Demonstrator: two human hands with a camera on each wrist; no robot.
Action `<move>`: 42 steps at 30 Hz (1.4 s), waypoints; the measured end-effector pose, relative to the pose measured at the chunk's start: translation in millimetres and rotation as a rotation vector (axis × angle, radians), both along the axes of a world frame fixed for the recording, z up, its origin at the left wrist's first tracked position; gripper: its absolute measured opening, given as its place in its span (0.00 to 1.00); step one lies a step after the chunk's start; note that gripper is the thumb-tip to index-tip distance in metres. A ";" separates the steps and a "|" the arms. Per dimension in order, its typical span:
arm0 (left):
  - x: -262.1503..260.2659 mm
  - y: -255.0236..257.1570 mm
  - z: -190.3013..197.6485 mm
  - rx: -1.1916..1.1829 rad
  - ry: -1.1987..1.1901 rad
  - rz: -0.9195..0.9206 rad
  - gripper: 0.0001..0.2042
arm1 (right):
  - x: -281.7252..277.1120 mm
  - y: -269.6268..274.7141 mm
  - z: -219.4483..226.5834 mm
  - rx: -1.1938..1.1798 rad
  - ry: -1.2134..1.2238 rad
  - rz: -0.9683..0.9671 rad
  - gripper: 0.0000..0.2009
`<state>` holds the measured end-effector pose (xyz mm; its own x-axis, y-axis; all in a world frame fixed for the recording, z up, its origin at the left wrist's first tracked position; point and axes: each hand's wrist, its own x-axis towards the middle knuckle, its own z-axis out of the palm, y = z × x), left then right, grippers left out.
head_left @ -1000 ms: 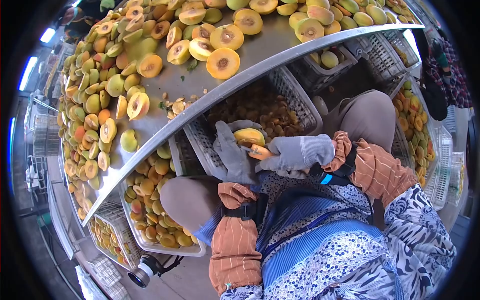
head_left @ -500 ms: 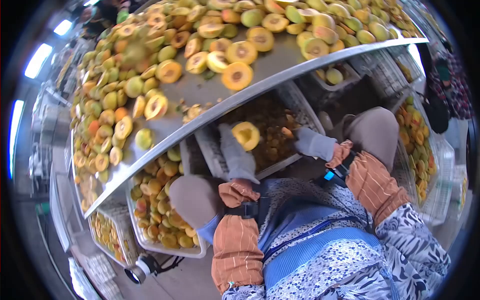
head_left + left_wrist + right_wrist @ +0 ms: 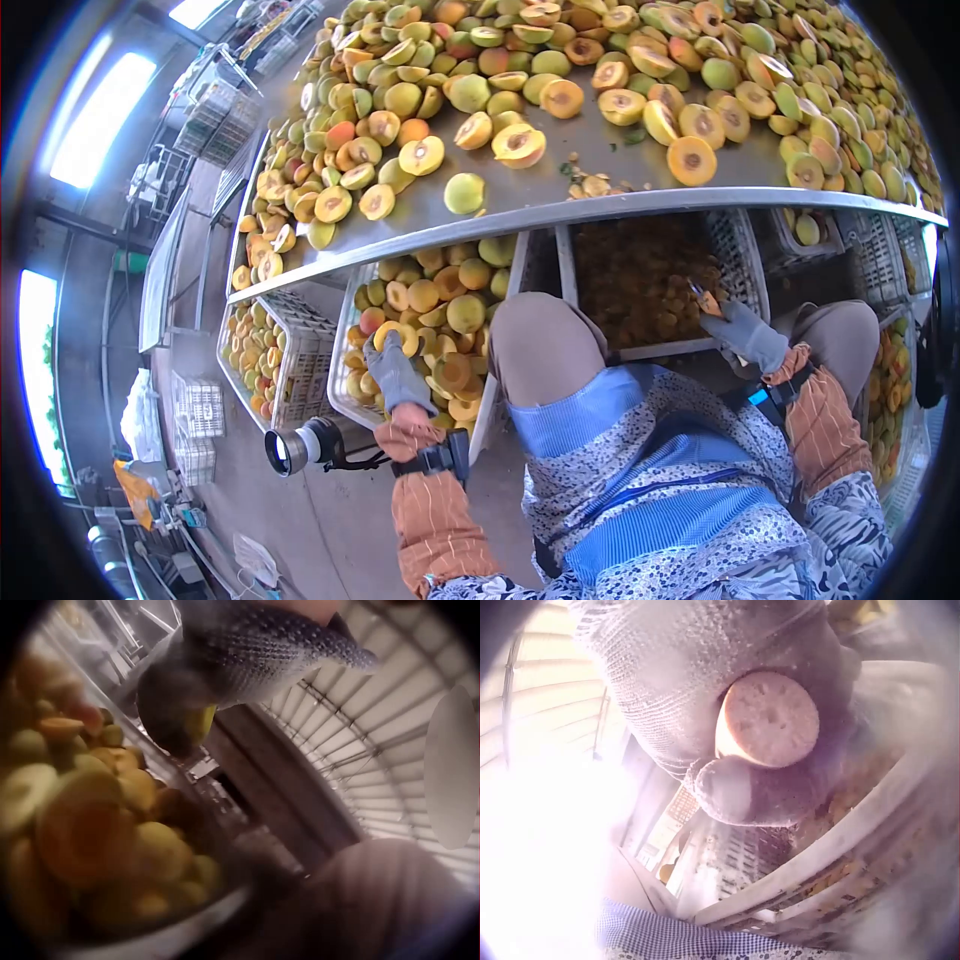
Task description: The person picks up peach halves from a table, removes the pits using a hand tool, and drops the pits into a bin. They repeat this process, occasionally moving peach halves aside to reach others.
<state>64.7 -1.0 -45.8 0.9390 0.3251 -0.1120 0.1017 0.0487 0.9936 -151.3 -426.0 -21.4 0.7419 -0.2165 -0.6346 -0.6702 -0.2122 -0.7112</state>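
Observation:
My gloved left hand [image 3: 398, 375] reaches over a white crate [image 3: 340, 385] of peaches and holds a yellow peach half [image 3: 395, 338] at its fingertips. A sliver of that peach half [image 3: 201, 724] shows past the grey glove in the left wrist view. Over on the right, my gloved right hand [image 3: 745, 335] grips a pitting tool [image 3: 708, 300] with an orange handle and a narrow metal tip. Its round handle end [image 3: 772, 720] sticks out of the fist in the right wrist view. Below the tool is a crate [image 3: 755, 275] of brown pits.
A metal table [image 3: 560, 205] heaped with peach halves spans the view above the crates. Another peach crate [image 3: 300, 345] stands at the left, beside a camera-like black and white device [image 3: 310, 445]. My knee [image 3: 545, 345] sits between the peach crate and the pit crate.
Both hands were together over the pit crate, the tool at the peach half. They parted; the left carried the half leftward to the peach crate. The head view turned left.

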 end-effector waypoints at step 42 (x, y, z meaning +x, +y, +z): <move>-68.2 -273.2 135.6 -0.488 0.096 -1.150 0.17 | -10.8 1.6 44.0 0.287 -0.139 -0.139 0.11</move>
<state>-3.5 -274.2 89.8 0.6328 -0.7709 -0.0730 0.4002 0.2449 0.8831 -162.1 -424.5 22.7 0.8014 -0.1492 -0.5792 -0.5713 0.0959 -0.8151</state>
